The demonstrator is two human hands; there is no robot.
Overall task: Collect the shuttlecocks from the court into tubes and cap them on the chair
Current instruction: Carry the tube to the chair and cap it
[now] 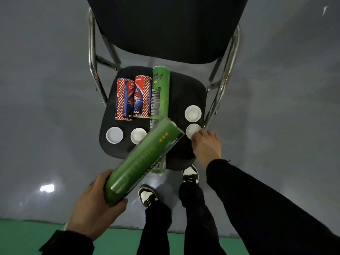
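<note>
My left hand (pixel 95 205) grips the near end of a dark green tube (pixel 145 159), held slanted over the black chair seat (pixel 185 89). My right hand (pixel 207 144) reaches to the seat's right edge, its fingertips on a white cap (pixel 192 130). A lighter green tube (pixel 160 94) lies lengthwise on the seat. Two short red patterned tubes (pixel 125 99) (pixel 142 97) lie beside it on the left. Three more white caps (pixel 114 135) (pixel 138 135) (pixel 192 113) rest on the seat. I see no shuttlecocks.
The chair has chrome legs (pixel 92 57) and a black backrest (pixel 165 28). It stands on a grey floor (pixel 46 107). A green court strip (pixel 24 236) runs along the bottom. My two black-and-white shoes (pixel 147 196) (pixel 190 174) stand just in front of the seat.
</note>
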